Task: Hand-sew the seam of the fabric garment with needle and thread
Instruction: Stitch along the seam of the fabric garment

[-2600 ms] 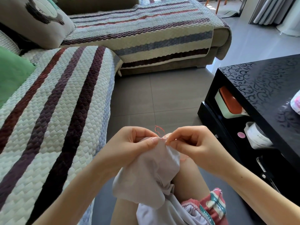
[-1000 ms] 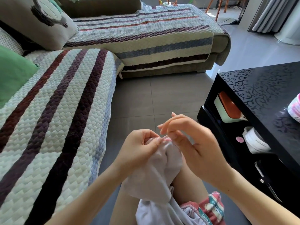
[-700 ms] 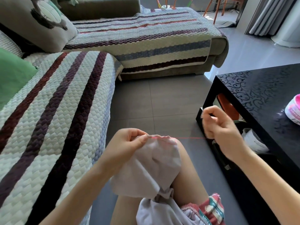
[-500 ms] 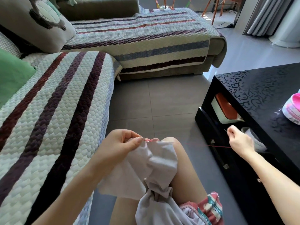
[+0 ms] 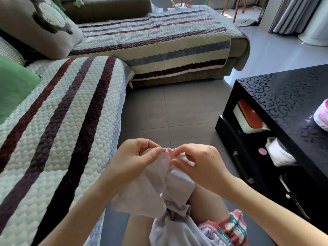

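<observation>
Two hands meet at the seam (image 5: 168, 149) of the pale garment (image 5: 156, 189) draped over the lap. The left hand (image 5: 136, 158) pinches the bunched edge. The right hand (image 5: 200, 164) pinches the needle (image 5: 180, 154), which lies sideways with its tip toward the left thumb, the red thread (image 5: 166, 153) between them.

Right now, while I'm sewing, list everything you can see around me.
fabric garment: one, pale lilac-grey, over the knee
thread: one, red, along the garment's top seam
needle: one, thin and dark, at the seam
sofa cover: two sections, cream with dark stripes, left and behind
plain cushion: one, green, far left
printed cushion: one, grey, top left
coffee table: one, glossy black, right
lidded box: one, white with orange lid, table's lower shelf
tub: one, pink and white, table top
shorts: one, red-striped, bottom
left hand: pinches the garment's seam
right hand: pinches the needle
</observation>
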`<action>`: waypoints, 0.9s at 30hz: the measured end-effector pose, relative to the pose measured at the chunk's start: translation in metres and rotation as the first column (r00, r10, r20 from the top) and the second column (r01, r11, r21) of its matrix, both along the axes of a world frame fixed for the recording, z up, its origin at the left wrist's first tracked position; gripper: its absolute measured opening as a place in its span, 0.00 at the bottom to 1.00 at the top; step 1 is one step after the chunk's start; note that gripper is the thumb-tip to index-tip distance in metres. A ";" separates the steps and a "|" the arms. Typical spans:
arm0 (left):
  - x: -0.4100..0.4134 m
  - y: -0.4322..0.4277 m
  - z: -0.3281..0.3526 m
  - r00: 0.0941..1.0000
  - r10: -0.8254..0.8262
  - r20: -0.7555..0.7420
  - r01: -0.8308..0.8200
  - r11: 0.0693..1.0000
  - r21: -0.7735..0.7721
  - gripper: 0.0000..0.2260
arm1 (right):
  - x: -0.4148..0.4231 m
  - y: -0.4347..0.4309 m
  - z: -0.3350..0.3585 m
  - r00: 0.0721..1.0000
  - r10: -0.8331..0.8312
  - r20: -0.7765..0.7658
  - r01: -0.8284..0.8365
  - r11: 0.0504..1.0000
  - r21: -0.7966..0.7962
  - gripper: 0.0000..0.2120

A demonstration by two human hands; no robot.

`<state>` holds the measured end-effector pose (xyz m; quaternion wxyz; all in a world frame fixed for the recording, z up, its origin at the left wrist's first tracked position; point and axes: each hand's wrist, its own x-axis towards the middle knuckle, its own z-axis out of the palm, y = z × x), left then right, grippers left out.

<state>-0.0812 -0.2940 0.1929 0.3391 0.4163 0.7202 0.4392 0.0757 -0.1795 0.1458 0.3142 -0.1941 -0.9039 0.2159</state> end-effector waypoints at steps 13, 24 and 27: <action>0.003 0.000 0.002 0.992 -0.027 -0.123 0.021 0.999 -0.048 0.06 | 0.033 0.024 0.081 0.875 0.130 -0.467 -0.484 0.265 -0.834 0.10; 0.016 -0.003 0.020 0.964 -0.202 0.170 0.198 0.979 0.042 0.08 | 0.013 0.012 0.055 0.968 0.249 0.009 -0.215 0.854 -0.474 0.19; 0.015 -0.005 0.022 0.965 -0.199 0.171 0.196 0.980 0.036 0.08 | 0.013 0.010 0.054 0.938 0.347 0.006 -0.277 0.760 -0.588 0.09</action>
